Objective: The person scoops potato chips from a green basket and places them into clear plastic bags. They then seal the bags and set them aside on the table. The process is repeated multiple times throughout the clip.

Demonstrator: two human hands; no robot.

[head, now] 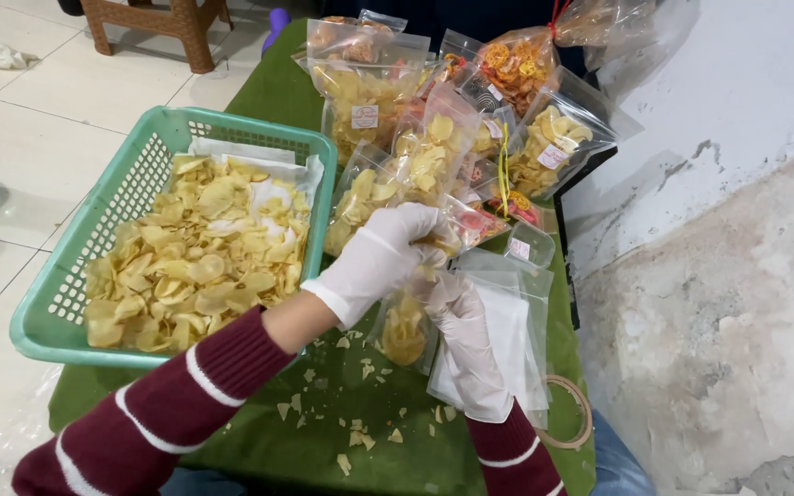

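Looking down through the head camera, the likeliest slip, as I judge it, is chips spilling past the mouth of the small clear pouch: it hangs part-filled between the two gloved hands above the green tabletop, and if the opening sags or tips, more pieces would join the broken crumbs already scattered there. A hard squeeze could also crush the thin chips inside. The stack of empty pouches lies just beside it and could be dragged along by a sleeve.

The left hand is curled, fingers bunched together at the pouch's top edge; whether it pinches chips or only the plastic I cannot tell. The right hand is partly closed, gripping the pouch's upper side, its palm over the empty pouches. The teal basket of chips sits just left; filled bags are heaped beyond
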